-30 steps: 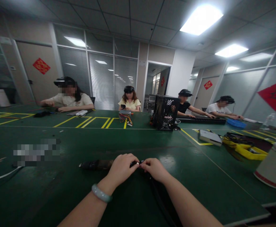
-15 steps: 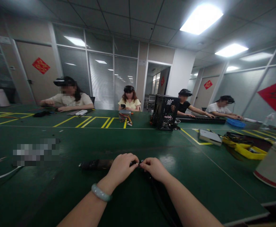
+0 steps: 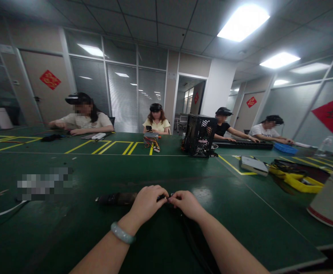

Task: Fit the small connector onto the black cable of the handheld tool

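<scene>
Nearer you than the black case (image 3: 200, 136), your left hand (image 3: 149, 202) pinched a small dark piece (image 3: 161, 197); your right hand (image 3: 188, 204) had closed fingertips, their hold unclear. A dark tool (image 3: 117, 198) lay left.

Illumination: overhead, from two overexposed ceiling panels (image 3: 243, 23) at upper right; secondary reflections appear in the glass partition (image 3: 122, 87), and a soft glare patch lies on the dim green tabletop (image 3: 98, 236). Wide-angle distortion stretches the edges, tilting the pale container (image 3: 330, 199) at right. Fine detail is soft, dark objects lose shadow detail, and pixelated blocks mask the faces and one tabletop area at left.
</scene>
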The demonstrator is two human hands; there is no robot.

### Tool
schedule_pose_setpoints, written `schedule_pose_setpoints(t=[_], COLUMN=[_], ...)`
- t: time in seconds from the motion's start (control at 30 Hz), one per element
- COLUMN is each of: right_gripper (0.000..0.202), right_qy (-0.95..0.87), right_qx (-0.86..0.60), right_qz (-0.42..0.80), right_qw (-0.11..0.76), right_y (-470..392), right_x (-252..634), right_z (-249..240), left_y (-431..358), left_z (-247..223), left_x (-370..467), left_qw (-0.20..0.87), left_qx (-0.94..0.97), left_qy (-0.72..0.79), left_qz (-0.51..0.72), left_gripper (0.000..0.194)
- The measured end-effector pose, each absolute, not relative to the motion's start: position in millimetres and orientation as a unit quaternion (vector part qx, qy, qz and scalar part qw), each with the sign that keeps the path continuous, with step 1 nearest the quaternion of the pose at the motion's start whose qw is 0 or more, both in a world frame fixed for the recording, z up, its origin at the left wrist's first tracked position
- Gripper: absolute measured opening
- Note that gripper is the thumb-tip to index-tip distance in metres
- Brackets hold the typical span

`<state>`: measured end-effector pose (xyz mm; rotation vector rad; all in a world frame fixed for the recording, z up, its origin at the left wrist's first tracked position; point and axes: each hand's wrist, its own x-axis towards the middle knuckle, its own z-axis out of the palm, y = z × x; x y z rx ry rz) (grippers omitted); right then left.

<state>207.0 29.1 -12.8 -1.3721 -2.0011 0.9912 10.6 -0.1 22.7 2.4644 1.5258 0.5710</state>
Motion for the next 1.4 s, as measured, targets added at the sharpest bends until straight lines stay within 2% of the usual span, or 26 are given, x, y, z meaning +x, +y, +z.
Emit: schedule_pose_setpoints(t=[0.2,0.63,1.2,1.4], right_gripper=[0.027,0.024,0.028,0.027], right_qy=[-0.743,-0.738,-0.738,-0.734], right_qx=[-0.509,-0.518,-0.508,-0.517], right_qz=[0.35,0.352,0.354,0.352], right_qw=[0.258,0.253,0.267,0.264], right_y=[29.2,29.2,28.8,31.2], right_x=[207.0,207.9,206.5,207.4], right_z=[-13.3,-12.9,-14.8,-16.7], left_y=[3.1,4.7,3.4,2.4], left_z=[17.0,13.6,17.9,18.1], left_x=[9.4,8.4,8.6,9.4], left_qw=[0.082,0.106,0.08,0.085], left_qx=[0.825,0.809,0.835,0.818], left_qy=[0.517,0.534,0.499,0.523], left_qz=[0.21,0.224,0.219,0.225], left_gripper=[0.019,0.032,0.018,0.024])
